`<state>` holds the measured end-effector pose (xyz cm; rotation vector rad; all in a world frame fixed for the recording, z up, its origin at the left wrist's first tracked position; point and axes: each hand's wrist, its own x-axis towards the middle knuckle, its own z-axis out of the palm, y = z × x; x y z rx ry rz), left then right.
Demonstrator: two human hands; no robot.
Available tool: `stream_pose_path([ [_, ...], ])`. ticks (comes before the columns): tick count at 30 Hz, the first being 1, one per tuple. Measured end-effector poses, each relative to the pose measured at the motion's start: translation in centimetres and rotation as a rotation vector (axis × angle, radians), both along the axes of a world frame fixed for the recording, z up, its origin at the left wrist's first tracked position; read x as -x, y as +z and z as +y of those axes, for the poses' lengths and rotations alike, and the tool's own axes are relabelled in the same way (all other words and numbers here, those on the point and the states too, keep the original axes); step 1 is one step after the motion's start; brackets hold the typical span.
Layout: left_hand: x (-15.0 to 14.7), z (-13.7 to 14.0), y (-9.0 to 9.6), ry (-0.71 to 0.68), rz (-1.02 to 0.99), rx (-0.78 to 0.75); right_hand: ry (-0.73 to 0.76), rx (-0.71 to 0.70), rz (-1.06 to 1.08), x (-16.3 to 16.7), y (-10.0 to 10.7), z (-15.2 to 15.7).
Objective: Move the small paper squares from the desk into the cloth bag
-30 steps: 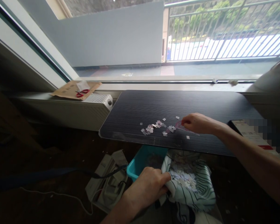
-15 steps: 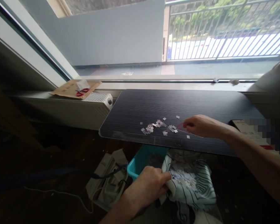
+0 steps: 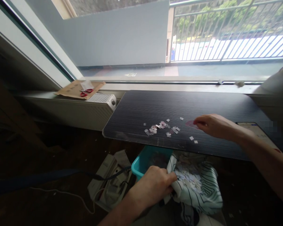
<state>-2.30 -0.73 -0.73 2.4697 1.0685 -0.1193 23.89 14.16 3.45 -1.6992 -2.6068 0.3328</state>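
Observation:
My left hand (image 3: 155,183) is closed on the rim of a white-and-green cloth with dark stripes (image 3: 187,196), which forms a pouch below the table edge. Many small whitish pieces (image 3: 190,175) lie inside the cloth. Over the dark table (image 3: 141,103), my right hand (image 3: 208,125) pinches a thin, see-through pinkish sheet (image 3: 190,123); its exact kind is not clear. To the left of it, small square white and clear pieces (image 3: 153,129) lie scattered on the tabletop, with two single squares (image 3: 193,140) nearer the front edge.
A turquoise bin (image 3: 138,163) stands under the table's front edge, beside the cloth. A phone (image 3: 257,133) lies by my right forearm. Red-handled scissors (image 3: 86,92) rest on a brown envelope (image 3: 68,89) on the sill, above a radiator (image 3: 101,99). A cable (image 3: 68,194) trails over the floor.
My right hand has moved slightly right with the pinkish sheet, away from the scattered squares. Another square now lies near the front edge. My left hand keeps its hold on the cloth.

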Motion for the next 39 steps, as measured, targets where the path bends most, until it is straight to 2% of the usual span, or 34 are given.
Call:
stream_pose_path([
  [4,-1.2,0.5,0.0,-0.068,-0.001,-0.017,0.053,-0.112,0.064,0.1,-1.3,2.8],
  [6,-1.8,0.7,0.1,-0.085,0.001,-0.014,0.088,-0.124,0.065,0.2,-2.2,3.9],
  [11,-1.9,0.9,0.4,-0.038,-0.003,-0.014,0.196,-0.167,0.035,-0.7,-3.6,3.8],
  [13,-1.6,0.9,0.4,-0.016,0.008,-0.015,0.214,-0.187,0.033,-1.7,-3.6,2.9],
  [18,-1.2,1.2,0.1,-0.015,0.010,-0.012,0.140,-0.228,0.070,-3.6,-3.3,0.6],
  [25,-1.3,1.3,0.3,-0.003,-0.005,0.020,0.229,-0.082,0.114,-2.2,-3.1,-4.8],
  [29,-1.4,1.1,0.5,0.012,-0.011,0.043,0.236,0.028,0.098,-2.5,-2.5,-9.3],
  [32,-1.6,1.1,0.5,0.010,-0.009,0.070,0.242,0.081,0.102,-2.9,-2.2,-11.4],
  [35,-1.8,1.0,0.5,-0.010,-0.009,0.053,0.183,0.016,0.135,-2.8,-1.8,-10.7],
  [39,-1.8,1.0,0.8,-0.046,-0.022,0.018,0.108,-0.087,0.142,-2.2,-1.1,-6.3],
])
